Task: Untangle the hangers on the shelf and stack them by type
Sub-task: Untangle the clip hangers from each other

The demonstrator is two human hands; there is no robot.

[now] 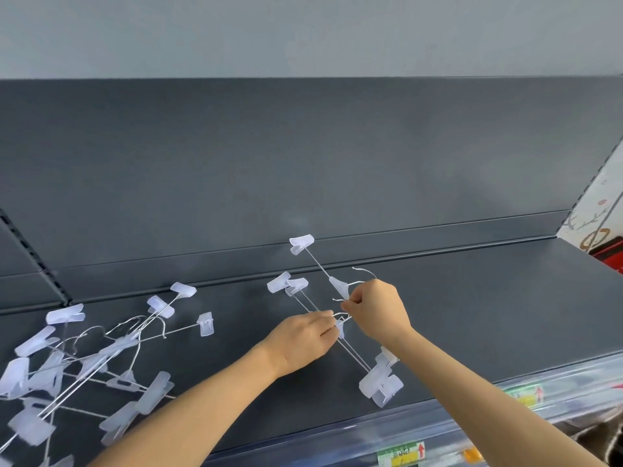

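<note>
On the dark grey shelf [472, 298] lies a small stack of clip hangers [354, 348], thin metal bars with translucent plastic clips at each end. My left hand [303, 342] rests on the stack and pinches a wire hook at its middle. My right hand [377, 308] pinches the wire hook of one clip hanger [315, 259] that sits tilted, its far clip raised toward the back panel. A tangled pile of clip hangers [87, 362] of the same kind lies at the shelf's left.
The shelf's back panel [303, 156] rises behind. A clear price-label rail [438, 429] with yellow-green tags runs along the front edge. A slotted upright [30, 254] stands at the left. A white wall with red decoration [603, 230] shows at the right.
</note>
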